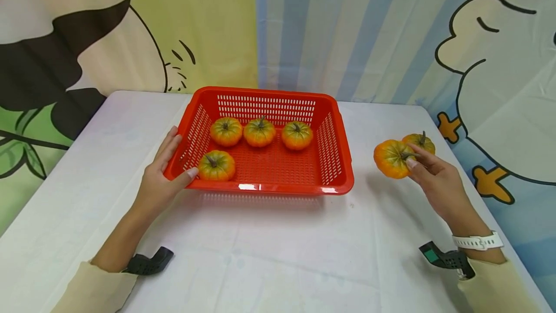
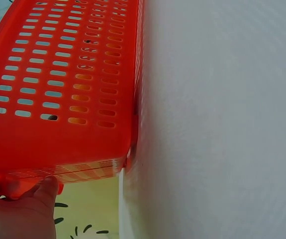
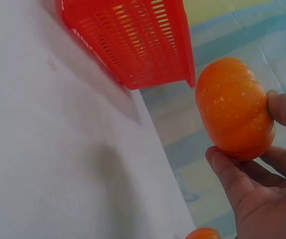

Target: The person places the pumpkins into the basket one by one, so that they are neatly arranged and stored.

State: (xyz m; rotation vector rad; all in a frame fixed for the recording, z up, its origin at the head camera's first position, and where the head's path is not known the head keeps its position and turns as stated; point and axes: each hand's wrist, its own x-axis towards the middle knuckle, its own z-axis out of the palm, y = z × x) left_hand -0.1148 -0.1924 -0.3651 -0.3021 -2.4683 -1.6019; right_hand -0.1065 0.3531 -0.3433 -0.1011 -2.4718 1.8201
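Note:
My right hand (image 1: 434, 182) pinches a small orange pumpkin (image 1: 391, 159) between thumb and fingers, holding it above the table to the right of the basket. In the right wrist view the pumpkin's speckled orange side (image 3: 235, 107) faces the camera. Just behind it in the head view, a second pumpkin (image 1: 421, 143) sits on the table, partly covered. My left hand (image 1: 162, 180) grips the left rim of a red plastic basket (image 1: 278, 186), thumb over the front corner. Inside the basket lie several pumpkins, one of them (image 1: 216, 165) close beside my left thumb.
A white cloth covers the table (image 1: 269, 255). Behind it hangs a backdrop (image 1: 304, 28) with cartoon animals and stripes. The basket's slotted side (image 2: 58, 74) fills much of the left wrist view.

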